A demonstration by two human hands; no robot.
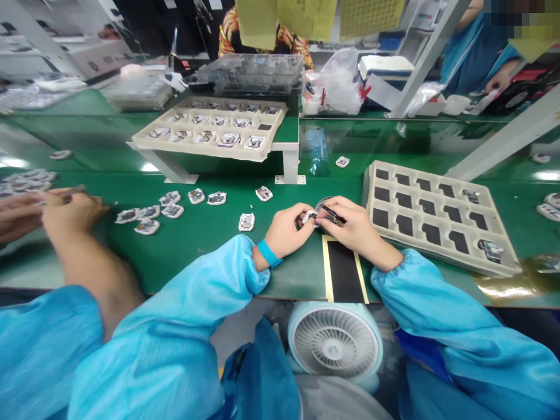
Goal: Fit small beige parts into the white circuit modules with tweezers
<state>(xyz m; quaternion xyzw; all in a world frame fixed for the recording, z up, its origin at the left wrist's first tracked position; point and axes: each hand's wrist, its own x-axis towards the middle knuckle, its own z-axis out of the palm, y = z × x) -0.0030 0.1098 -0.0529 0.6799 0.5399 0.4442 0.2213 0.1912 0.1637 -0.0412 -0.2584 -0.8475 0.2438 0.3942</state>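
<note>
My left hand (286, 230), with a blue wristband, is closed on a small white-framed part (308, 216) held just above the green table. My right hand (352, 224) pinches dark tweezers (333, 214) whose tip meets that part. Both hands sit over a black mat with yellow edges (344, 269). A small round tape roll (322, 203) shows just behind my fingers. Several more small parts (246, 221) lie loose on the table to my left.
A beige tray (441, 219) with dark pockets lies right of my hands. A raised beige tray (210, 131) of parts stands behind. A co-worker's hands (65, 213) work at the left. A white fan (335, 341) sits below the table edge.
</note>
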